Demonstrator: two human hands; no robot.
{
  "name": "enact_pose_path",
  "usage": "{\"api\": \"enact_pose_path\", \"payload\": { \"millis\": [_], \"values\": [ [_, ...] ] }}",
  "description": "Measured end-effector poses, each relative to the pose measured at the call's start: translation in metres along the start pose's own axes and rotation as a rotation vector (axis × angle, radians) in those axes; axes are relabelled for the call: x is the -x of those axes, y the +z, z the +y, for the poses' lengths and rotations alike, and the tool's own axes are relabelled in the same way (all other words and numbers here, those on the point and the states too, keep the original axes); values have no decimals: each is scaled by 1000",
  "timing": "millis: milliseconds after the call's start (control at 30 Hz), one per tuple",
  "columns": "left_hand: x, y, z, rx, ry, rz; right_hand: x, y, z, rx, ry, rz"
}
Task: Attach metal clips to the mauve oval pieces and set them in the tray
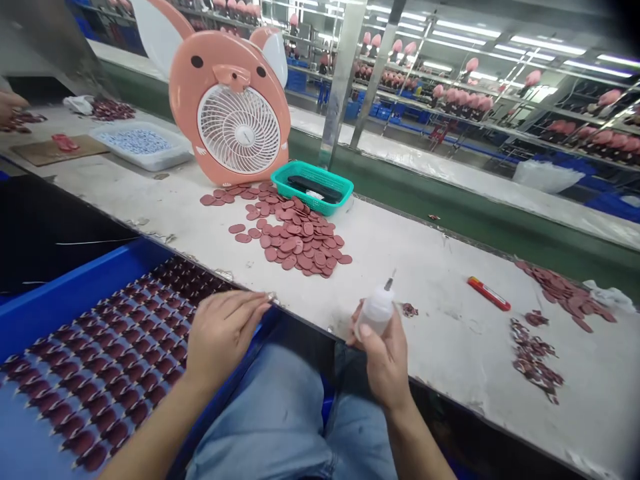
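In my right hand [387,363] is a white squeeze bottle [378,308] with a thin metal needle tip pointing up; my fingers wrap round its body above the table's front edge. My left hand [225,330] is closed in a pinch at the table edge. A small whitish bit shows at its fingertips, too small to name. Beyond both hands lies a heap of flat, reddish-brown oval pieces [300,240]. Below and left of my left hand, a blue tray [55,283] holds rows of dark red, shiny pieces.
A pink pig-shaped fan [240,120] stands at the back beside a green basket [345,193] with dark things in it. To the right lie a red and yellow cutter [489,294], more ovals [565,290] and dark red scraps [535,360]. At far left, another person's hand [11,107] shows.
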State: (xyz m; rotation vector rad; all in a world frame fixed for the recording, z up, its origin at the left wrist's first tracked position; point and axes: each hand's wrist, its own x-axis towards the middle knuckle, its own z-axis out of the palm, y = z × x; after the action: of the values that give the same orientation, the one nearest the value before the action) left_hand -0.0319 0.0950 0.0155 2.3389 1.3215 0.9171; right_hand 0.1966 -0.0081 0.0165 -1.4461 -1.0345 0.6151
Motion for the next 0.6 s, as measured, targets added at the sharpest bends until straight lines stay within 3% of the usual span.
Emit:
{"api": "enact_pose_path", "payload": {
  "millis": [167,300,433,600],
  "values": [
    [32,1,49,735,-500,-139,7,27,-18,-252,166,-224],
    [48,-2,71,939,-658,-218,10,29,-28,-423,313,-336],
    [60,6,80,1094,-691,-38,26,33,-27,-557,454,-244],
    [68,20,81,1052,-504,165,43,44,-22,-613,553,-242]
  ]
}}
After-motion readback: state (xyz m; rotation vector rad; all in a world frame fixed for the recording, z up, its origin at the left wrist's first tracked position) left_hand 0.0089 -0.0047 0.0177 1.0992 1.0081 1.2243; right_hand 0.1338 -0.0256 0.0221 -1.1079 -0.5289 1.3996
